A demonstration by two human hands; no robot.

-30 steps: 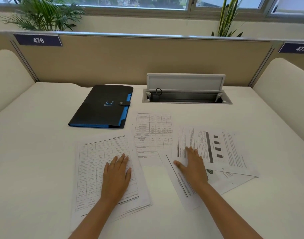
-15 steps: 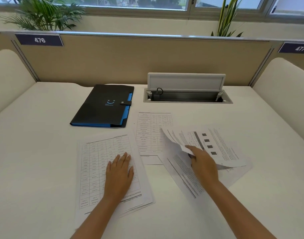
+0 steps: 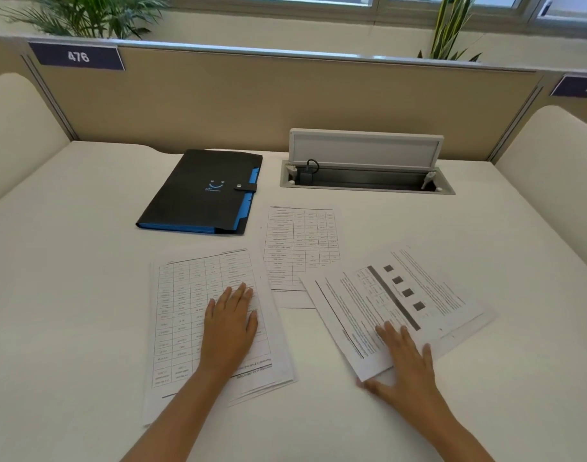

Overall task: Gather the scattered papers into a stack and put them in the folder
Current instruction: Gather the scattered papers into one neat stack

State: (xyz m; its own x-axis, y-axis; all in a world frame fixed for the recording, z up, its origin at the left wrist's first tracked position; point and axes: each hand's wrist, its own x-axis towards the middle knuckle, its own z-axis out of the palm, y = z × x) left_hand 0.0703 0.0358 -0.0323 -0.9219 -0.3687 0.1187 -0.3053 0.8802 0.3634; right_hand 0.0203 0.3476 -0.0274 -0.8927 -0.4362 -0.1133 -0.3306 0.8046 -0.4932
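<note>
Head view: a person's two bare hands lie on papers spread over a white desk (image 3: 68, 261).
Left pile (image 3: 198, 315): a few table-printed sheets roughly squared together, near the front of the desk, left of centre.
Left hand (image 3: 230, 325): lies flat on the left pile, fingers straight and together, grasping nothing.
Right pile (image 3: 402, 301): skewed, overlapping sheets with text and a dark bar, right of centre.
Right hand (image 3: 405, 365): fingers extended flat on the right pile's near corner, thumb on the desk beside the paper's edge; no grasp.
Single sheet (image 3: 300, 241): a table page between the piles, its near corner under the right pile.
Folder (image 3: 198, 191): black with blue edges, snapped closed, flat behind the left pile, apart from the papers.
Cable tray (image 3: 365, 180): lid raised, right of the folder.
Partition (image 3: 252, 105): beige, bearing a "476" label (image 3: 78, 56).
</note>
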